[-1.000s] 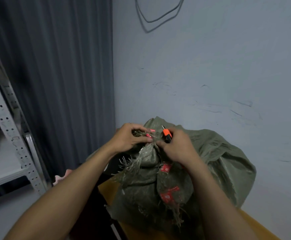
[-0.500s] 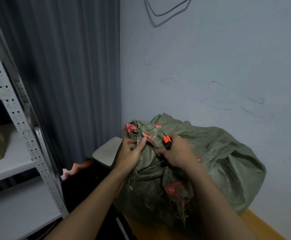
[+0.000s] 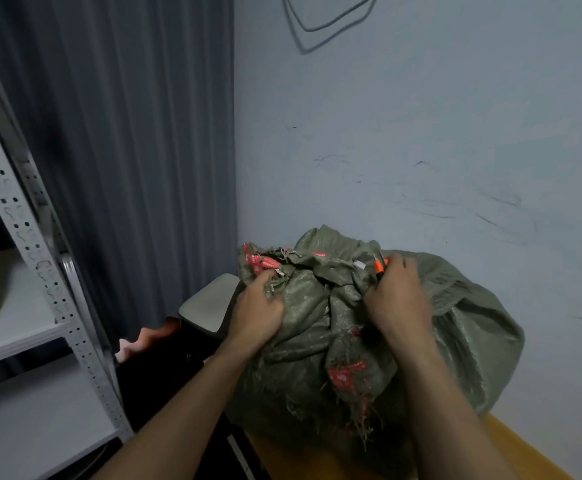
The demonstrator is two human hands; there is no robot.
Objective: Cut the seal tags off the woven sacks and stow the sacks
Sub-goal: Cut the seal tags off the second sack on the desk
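Head view: left hand [image 3: 258, 313] is clenching the soft, probably light woven sack [image 3: 473, 323] by its bunched neck; right hand [image 3: 398, 299] is gripping nearby folds and an orange-handled cutter [image 3: 379, 266].

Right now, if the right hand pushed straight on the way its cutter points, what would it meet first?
Probably the woven sack, at its bunched top fold just beyond the orange-handled cutter that the right hand grips. Past that is the grey wall. Depth is unclear from one view.
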